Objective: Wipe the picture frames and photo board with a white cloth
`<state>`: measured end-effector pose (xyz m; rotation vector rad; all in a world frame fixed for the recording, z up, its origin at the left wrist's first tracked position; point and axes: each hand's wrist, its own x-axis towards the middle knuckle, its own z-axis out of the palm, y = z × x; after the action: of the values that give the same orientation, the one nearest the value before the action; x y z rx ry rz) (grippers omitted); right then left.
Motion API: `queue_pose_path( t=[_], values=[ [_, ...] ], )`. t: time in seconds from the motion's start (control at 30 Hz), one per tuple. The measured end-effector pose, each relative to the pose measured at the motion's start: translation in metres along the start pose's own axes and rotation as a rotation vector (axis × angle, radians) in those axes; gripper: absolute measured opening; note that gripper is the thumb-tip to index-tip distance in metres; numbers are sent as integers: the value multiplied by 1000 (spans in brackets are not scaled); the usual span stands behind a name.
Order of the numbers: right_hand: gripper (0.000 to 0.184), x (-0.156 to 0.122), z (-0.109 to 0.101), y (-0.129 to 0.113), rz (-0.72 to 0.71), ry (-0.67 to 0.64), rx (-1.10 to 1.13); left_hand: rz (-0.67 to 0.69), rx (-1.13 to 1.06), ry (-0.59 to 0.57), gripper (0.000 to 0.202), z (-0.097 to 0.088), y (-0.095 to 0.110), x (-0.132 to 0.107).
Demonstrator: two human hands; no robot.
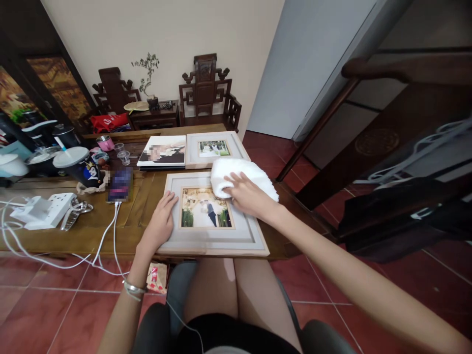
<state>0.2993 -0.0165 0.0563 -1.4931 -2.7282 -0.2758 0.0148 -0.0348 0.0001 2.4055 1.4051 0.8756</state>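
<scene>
You are wiping a pale grey, wood-edged picture frame (221, 241) with a fluffy white cloth (243, 172) on a low brown wooden table (92, 231).
The frame lies flat at the table's near edge, just above your knees. Your right hand (249, 194) presses flat on the cloth at its upper right corner, and your left hand (162, 221) rests open, fingers lightly spread, on the left border. Judging by this, the centre and lower border remain; their cleanliness cannot be told.

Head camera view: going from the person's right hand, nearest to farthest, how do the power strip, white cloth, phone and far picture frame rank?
1. White cloth, under the right hand.
2. Far picture frame, just beyond the cloth.
3. Phone, to the left.
4. Power strip, far left.
</scene>
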Motion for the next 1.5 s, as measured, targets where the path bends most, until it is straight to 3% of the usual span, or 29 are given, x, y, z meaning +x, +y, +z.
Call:
queue_pose_path(
  t=[0.13, 0.3, 0.4, 0.5, 0.63, 0.73, 0.83, 0.97, 1.13, 1.23, 1.33, 1.5],
  values=[
    [42, -30, -6, -18, -82, -31, 7, -7, -27, 10, 49, 1, -1, -1],
    [49, -81, -34, -51, -141, -127, 164, -21, -40, -8, 50, 1, 0, -1],
    [50, -94, -48, -60, -160, -205, 275, -21, -44, -8, 50, 1, 1, -1],
    [58, -87, -50, -51, -71, -204, 316, -20, -45, -13, 48, 1, 1, 0],
    [71, -48, -35, -21, 11, -42, 198, -23, -60, -2, 46, 0, 2, 1],
    [66, -13, -19, -9, 47, -2, 38, -22, -66, 13, 46, 0, 1, 0],
    [54, 3, -7, -11, 11, -31, -28, -22, -72, 32, 47, 1, 1, -1],
    [46, -18, -10, -31, -84, -73, 6, -15, -74, 58, 48, 4, 0, -2],
    [53, -72, -44, -65, -156, -211, 121, -21, -51, 50, 45, 3, 2, -1],
    [55, -86, -62, -78, -167, -266, 244, -28, -48, 35, 43, 3, 3, -1],
    [60, -74, -61, -76, -121, -262, 288, -30, -52, 32, 42, 3, 3, -1],
    [63, -16, -25, -46, 38, -69, 147, -23, -58, 9, 42, 1, 3, -1]
  ],
)
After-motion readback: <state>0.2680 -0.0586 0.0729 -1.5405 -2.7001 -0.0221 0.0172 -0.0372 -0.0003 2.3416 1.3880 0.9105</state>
